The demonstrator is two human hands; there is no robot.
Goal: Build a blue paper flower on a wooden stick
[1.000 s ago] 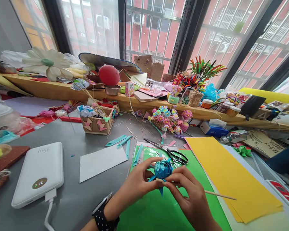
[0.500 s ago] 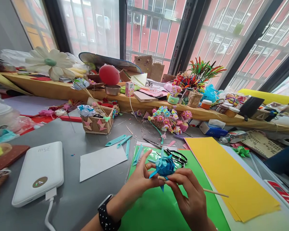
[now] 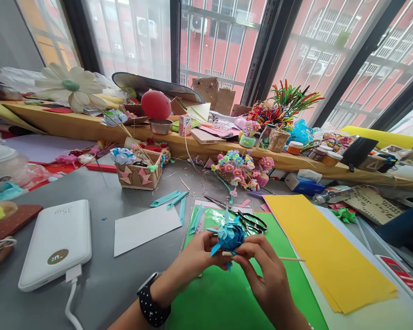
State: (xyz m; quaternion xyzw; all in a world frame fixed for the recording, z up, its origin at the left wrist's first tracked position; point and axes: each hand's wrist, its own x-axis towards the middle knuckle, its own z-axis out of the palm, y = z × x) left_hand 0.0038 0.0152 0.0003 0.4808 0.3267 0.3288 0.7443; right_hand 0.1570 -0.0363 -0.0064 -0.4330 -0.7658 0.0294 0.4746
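Observation:
A folded blue paper flower (image 3: 231, 236) with pointed petals is held over the green sheet (image 3: 220, 298). My left hand (image 3: 191, 256) grips it from the left and below, fingers bent around its edge. From the right, the fingers of my right hand (image 3: 266, 268) pinch its lower edge. A thin wooden stick (image 3: 292, 259) pokes out to the right behind my right hand; a pale tip shows under the flower, and the length between is hidden. Black-handled scissors (image 3: 253, 223) lie just behind the flower. Light blue paper strips (image 3: 197, 219) rest to the left of them.
A white paper (image 3: 146, 229) and a cabled white power bank (image 3: 57, 245) lie left. Yellow paper (image 3: 330, 252) covers the right side. Further back stand a cardboard box (image 3: 136, 176), small crocheted-looking flowers (image 3: 239, 167) and a crowded ledge (image 3: 206, 145).
The raised fingers of my left hand have come down and closed against the flower. Flower and hands have shifted slightly left, and the stick's outer end has moved left and up.

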